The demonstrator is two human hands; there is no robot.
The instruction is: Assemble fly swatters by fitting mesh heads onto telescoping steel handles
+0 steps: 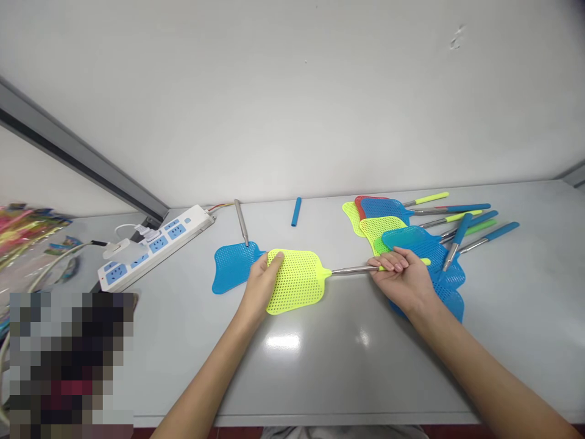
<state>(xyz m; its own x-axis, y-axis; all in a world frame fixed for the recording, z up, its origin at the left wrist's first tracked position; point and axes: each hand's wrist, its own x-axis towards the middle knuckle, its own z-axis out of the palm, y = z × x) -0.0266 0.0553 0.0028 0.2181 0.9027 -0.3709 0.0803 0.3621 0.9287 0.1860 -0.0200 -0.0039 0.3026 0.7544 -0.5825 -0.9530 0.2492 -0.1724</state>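
A yellow fly swatter (297, 280) with a metal shaft is held level between both my hands. My left hand (261, 281) pinches the left edge of its perforated head, thumb on top. Around its yellow handle, at the right end, the fingers of my right hand (402, 274) are closed. Behind my left hand lies a blue swatter head (234, 267). A bare metal rod (241, 222) rests near that head's neck. Farther back is a short blue tube (297, 211). Beneath and beside my right hand, several blue swatters (434, 253) overlap in a pile.
More swatters, yellow, red and blue (381, 210), fan out at the back right, handles pointing right. A white power strip (158, 247) with plugs and a cable sits at the left. Plastic-wrapped items (27, 244) lie at the far left. A wall closes off the back.
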